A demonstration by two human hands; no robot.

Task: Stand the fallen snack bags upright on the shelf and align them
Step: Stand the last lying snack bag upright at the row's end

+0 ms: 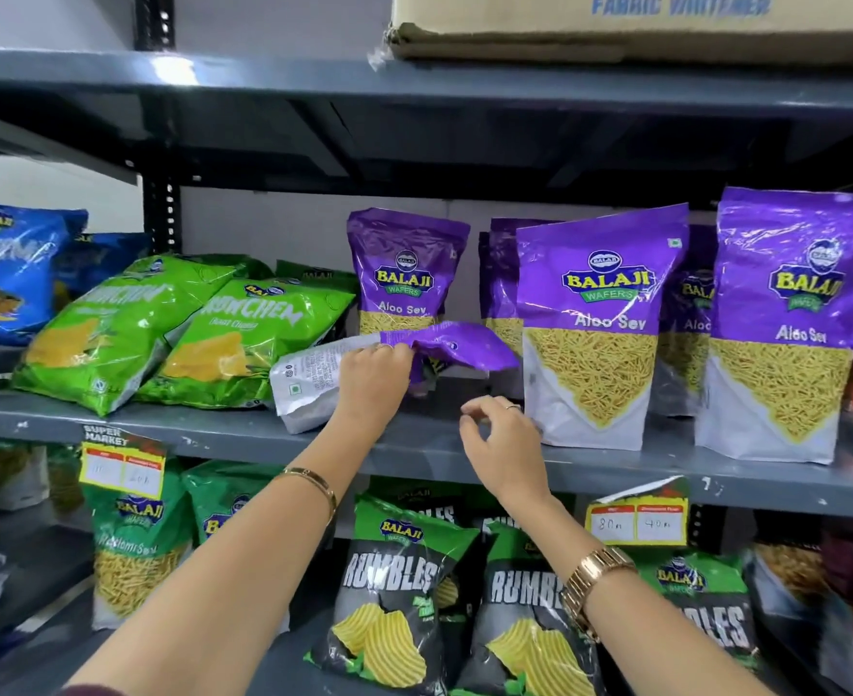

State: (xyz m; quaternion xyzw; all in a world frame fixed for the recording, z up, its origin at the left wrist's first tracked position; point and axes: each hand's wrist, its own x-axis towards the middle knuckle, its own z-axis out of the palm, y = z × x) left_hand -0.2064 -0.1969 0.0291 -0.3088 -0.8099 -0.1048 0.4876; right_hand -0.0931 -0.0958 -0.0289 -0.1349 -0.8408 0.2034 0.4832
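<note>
On the far left of the grey middle shelf (414, 447), blue snack bags (10, 273), leaning back. Next to them, two green bags (113, 329) lying tilted on their backs, one overlapping the other. Below the shelf edge, a yellow price tag (122, 467) hanging down.

Just right of the green bags, the fallen purple bag (324, 371), lying on its side with the white printed back turned up and the purple top pointing right (bottom corner resting at the shelf front edge). Left hand (371, 381) on this bag, fingers closed around its crumpled upper part, gold bangle (314, 487) on the forearm. Behind the hand, one purple bag (404, 273) standing upright near the back wall.

Right hand (502, 447) in the free gap of the shelf, near the fallen bag but apart from it, fingers half curled and loosely spread, holding nothing; ring on one finger, gold watch (597, 587) on the wrist.

To the right, a large purple bag (597, 324) standing upright at the front, slightly turned, with more purple bags behind. Further right, another purple bag (791, 329) upright at the front.

On the lower shelf, dark and green chip bags (389, 600). On the top shelf, a cardboard box (640, 27).
</note>
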